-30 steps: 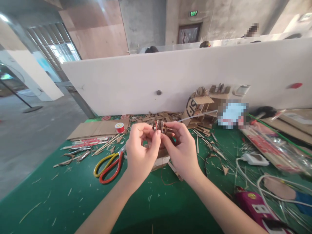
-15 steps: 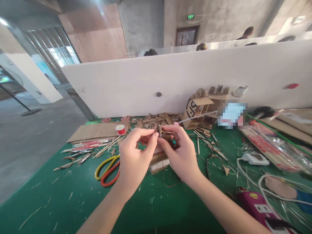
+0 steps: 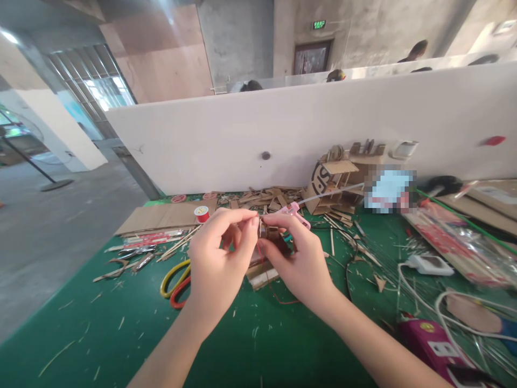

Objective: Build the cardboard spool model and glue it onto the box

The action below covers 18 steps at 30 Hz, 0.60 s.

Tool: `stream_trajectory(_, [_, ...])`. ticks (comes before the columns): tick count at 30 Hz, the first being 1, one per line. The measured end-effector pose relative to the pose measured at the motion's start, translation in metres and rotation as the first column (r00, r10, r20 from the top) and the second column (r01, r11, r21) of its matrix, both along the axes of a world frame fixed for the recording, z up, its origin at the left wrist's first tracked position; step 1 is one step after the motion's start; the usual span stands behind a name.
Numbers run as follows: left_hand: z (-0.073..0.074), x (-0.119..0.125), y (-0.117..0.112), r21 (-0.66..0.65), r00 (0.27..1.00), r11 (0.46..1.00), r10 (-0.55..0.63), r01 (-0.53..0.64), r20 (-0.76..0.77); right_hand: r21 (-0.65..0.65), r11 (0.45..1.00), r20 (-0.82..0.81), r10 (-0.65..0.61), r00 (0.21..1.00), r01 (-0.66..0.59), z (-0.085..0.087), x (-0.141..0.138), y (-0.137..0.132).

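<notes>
Between my hands is a small brown cardboard piece (image 3: 266, 231), mostly hidden by fingers. My right hand (image 3: 305, 258) is closed around it with thumb and fingertips. My left hand (image 3: 222, 258) is pinched at its left side, with a bit of red thread showing at the fingertips. A thin red strand (image 3: 259, 250) hangs below the piece and curls onto the green table. Behind the right fingers lies a pink glue gun (image 3: 293, 210). Below the hands rests a block of layered cardboard (image 3: 260, 276). Scissors with yellow and red handles (image 3: 175, 280) lie left of my left wrist.
A red thread spool (image 3: 201, 214) stands on flat cardboard (image 3: 161, 216) at back left. Cardboard scraps and sticks litter the back. A cardboard model (image 3: 331, 183) leans near the white partition (image 3: 202, 145). Cables, a white adapter (image 3: 430, 264) and a purple power strip (image 3: 428, 345) occupy the right.
My left fingers have shifted to a tighter pinch at the top of the piece. The right hand has turned slightly, and more of the pink glue gun shows. The view has shifted slightly.
</notes>
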<state>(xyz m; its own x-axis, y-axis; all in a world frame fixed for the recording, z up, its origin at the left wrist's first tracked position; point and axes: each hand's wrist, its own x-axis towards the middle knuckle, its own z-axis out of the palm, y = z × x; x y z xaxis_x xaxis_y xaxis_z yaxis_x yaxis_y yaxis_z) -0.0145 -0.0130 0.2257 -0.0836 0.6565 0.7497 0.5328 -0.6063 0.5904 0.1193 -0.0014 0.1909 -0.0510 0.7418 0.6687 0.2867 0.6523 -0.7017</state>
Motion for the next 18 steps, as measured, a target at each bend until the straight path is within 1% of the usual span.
stream_trajectory(3, [0.003,0.000,-0.004,-0.014,1.000,1.000,0.007,-0.007,-0.030,0.008,1.000,0.009,0.023,1.000,-0.023,0.000,0.001,-0.001])
stream_trajectory(7, [0.006,-0.001,-0.008,-0.004,0.993,1.000,0.005,-0.005,-0.115,0.011,1.000,-0.008,-0.019,1.000,0.019,0.001,0.001,-0.001])
stream_trajectory(11, [0.010,-0.003,-0.012,-0.059,0.975,0.998,-0.008,-0.005,-0.224,-0.009,0.999,-0.018,-0.036,0.999,0.036,0.002,0.002,0.000])
stream_trajectory(14, [0.012,-0.006,-0.013,-0.083,0.969,0.996,-0.004,-0.017,-0.247,-0.014,0.999,-0.020,-0.030,0.999,0.030,0.000,0.003,0.002])
stream_trajectory(16, [0.013,-0.008,-0.014,-0.114,0.957,0.993,-0.042,0.009,-0.288,-0.018,0.999,-0.024,-0.026,0.999,0.026,-0.002,0.004,0.003])
stream_trajectory(18, [0.013,-0.012,-0.015,-0.156,0.930,0.987,-0.101,0.048,-0.353,-0.029,0.999,-0.042,-0.018,0.999,0.017,-0.003,0.005,0.004])
